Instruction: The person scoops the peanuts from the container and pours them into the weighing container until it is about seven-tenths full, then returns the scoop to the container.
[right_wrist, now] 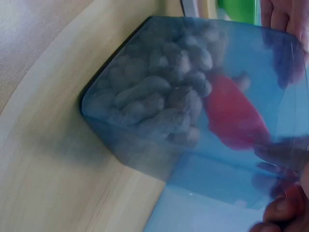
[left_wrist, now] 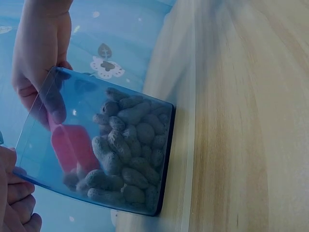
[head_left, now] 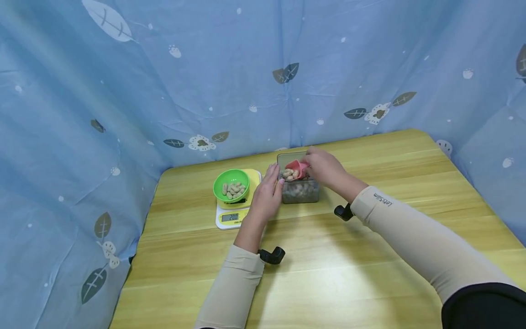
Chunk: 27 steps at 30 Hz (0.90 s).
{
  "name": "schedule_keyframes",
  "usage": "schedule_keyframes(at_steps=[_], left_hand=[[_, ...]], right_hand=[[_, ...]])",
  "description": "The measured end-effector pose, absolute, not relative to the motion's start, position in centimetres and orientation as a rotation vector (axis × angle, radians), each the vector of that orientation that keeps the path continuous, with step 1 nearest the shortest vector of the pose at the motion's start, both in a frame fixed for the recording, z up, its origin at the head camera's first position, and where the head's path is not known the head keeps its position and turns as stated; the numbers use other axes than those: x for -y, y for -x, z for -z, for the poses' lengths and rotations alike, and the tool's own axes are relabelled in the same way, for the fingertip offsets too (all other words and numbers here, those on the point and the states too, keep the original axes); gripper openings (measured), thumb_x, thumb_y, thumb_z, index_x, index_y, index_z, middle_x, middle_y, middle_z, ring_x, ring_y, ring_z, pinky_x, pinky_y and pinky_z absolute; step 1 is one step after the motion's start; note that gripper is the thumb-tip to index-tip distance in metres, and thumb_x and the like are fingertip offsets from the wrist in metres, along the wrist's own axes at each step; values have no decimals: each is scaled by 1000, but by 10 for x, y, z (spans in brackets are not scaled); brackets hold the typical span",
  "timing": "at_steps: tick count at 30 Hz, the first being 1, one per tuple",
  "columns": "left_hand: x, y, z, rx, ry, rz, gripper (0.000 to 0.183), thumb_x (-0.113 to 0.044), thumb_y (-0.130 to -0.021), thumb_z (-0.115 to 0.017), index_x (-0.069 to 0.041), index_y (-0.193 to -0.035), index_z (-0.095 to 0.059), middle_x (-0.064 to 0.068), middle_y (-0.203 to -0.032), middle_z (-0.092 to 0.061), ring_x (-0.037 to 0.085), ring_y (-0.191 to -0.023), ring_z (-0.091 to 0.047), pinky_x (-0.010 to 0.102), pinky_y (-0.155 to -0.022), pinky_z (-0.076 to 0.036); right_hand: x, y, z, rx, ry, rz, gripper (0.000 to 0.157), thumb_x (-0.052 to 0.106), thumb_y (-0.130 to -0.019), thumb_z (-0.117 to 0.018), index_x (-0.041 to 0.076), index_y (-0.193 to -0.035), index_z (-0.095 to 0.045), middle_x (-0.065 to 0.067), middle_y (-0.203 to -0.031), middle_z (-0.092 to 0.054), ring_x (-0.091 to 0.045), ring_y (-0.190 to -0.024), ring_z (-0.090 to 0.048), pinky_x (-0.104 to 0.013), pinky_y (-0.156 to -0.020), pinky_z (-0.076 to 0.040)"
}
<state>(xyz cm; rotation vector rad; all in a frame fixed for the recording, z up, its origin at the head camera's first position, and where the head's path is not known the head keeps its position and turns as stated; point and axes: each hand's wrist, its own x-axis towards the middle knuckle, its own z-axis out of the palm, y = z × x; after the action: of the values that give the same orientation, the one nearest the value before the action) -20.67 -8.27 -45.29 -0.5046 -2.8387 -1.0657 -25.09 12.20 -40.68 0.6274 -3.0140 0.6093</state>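
A translucent grey plastic box (head_left: pixel 301 192) holds many unshelled peanuts (left_wrist: pixel 130 145). My right hand (head_left: pixel 326 169) reaches over its right rim and grips the handle of a small pink scoop (head_left: pixel 295 167). The scoop tilts down inside the box, its mouth toward the left wall, with several peanuts at it. My left hand (head_left: pixel 267 196) rests against the box's left side, its fingers fairly straight along the wall and its thumb by the near corner. Seen through the wall in the right wrist view, the scoop (right_wrist: pixel 234 116) touches the peanut pile.
Left of the box stands a yellow and white kitchen scale (head_left: pixel 252 178), its display (head_left: pixel 230 217) lit and partly readable. On it sits a green bowl (head_left: pixel 219 185) with several peanuts. Everything stands on a wooden table (head_left: pixel 394 183), with a blue patterned curtain (head_left: pixel 246 82) behind.
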Motion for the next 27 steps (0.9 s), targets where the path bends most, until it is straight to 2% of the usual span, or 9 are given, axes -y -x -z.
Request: schedule_keyframes(at_steps=[4,7,19,27], left_hand=[[83,207,453,2838,491,1071,53,-31,-107,-38,-16,-156,-27,-3,-164,-19,16,-151,-17,41,-123,-22],[84,207,453,2843,483,1071,53,-31,-107,-38,-16,-156,-27,-4,-164,-19,15,-151,-17,41,-123,-22],[84,206,455,2848,492,1068,54,-37,-107,-33,-17,-157,-26,-5,-164,-17,14,-152,-15,41,-123,-20],[83,205,454,2843,499,1069,55,-39,-107,-32,-18,-157,-24,-4,-165,-16,17,-152,-16,42,-123,-21]], right_hand=[[-120,250,404,3015,-713,-621,16,9,-91,-69,4,-105,-75,-10,-105,-64,-28,-94,-62,-43,-83,-54],[-124,249,401,3036,-715,-727,21,13,-90,-71,3,-109,-75,-10,-105,-63,-26,-92,-61,-42,-82,-53],[-138,245,405,3023,-468,-1084,34,19,-99,-60,1,-128,-64,-15,-113,-48,-28,-94,-50,-40,-76,-46],[-149,246,410,2962,-523,-1186,35,20,-97,-64,4,-128,-65,-13,-100,-44,-26,-88,-42,-37,-73,-40]])
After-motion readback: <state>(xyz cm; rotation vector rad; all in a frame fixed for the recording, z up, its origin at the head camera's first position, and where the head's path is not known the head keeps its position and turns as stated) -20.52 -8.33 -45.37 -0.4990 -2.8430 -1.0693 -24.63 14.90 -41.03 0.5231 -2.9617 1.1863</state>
